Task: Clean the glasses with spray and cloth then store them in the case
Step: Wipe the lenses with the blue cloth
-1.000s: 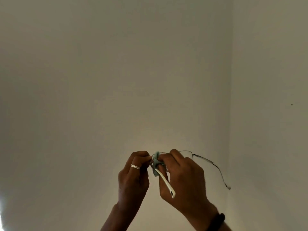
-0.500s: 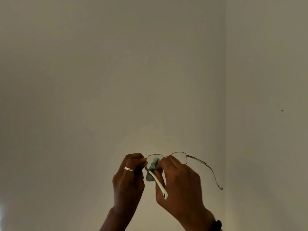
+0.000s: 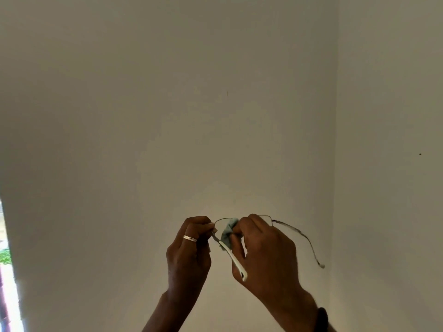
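Observation:
I hold thin metal-framed glasses (image 3: 297,232) up in front of a bare wall. My left hand (image 3: 189,252), with a silver ring, pinches the frame's left corner by the hinge. My right hand (image 3: 266,255) presses a small pale blue cloth (image 3: 227,232) onto the left lens between thumb and fingers. The white-tipped left temple points down between my hands, and the right temple sticks out to the right. No spray or case is in view.
Plain pale walls fill the view, meeting in a corner (image 3: 335,140) on the right. A bright opening (image 3: 6,271) shows at the lower left edge. A dark band sits on my right wrist (image 3: 321,318).
The lens rims have come into clearer view above my hands. My right hand and the cloth have shifted a little on the left lens, and the view has drifted slightly.

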